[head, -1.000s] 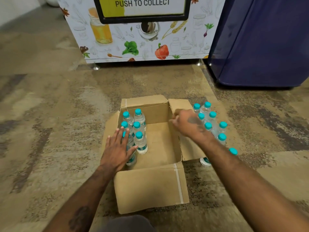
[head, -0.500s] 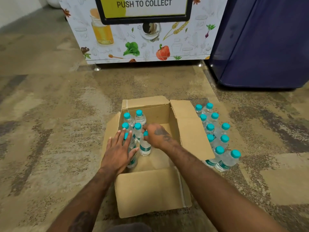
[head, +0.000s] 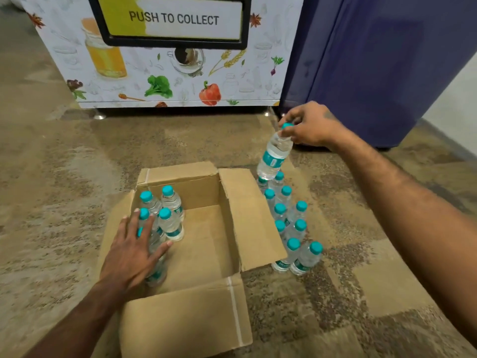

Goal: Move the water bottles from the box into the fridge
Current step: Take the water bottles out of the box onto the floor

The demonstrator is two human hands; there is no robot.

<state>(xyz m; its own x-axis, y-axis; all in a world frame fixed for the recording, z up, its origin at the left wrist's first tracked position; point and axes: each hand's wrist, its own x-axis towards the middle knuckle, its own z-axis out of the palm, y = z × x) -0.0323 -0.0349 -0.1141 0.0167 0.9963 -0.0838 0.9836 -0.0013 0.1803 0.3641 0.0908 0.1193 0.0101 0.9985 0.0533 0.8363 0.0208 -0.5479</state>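
One bottle (head: 273, 156) pinched by right hand (head: 309, 125); left hand (head: 131, 251) flat; sign (head: 173, 19): PUSH TO COLLECT.

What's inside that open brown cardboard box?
Along the left side of the brown cardboard box stand clear plastic water bottles with teal caps. The left hand rests on some, hiding how many are beneath.

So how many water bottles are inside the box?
5 at least: four clear teal-capped bottles in the brown cardboard box's far-left corner, one under the left hand; others may hide there.
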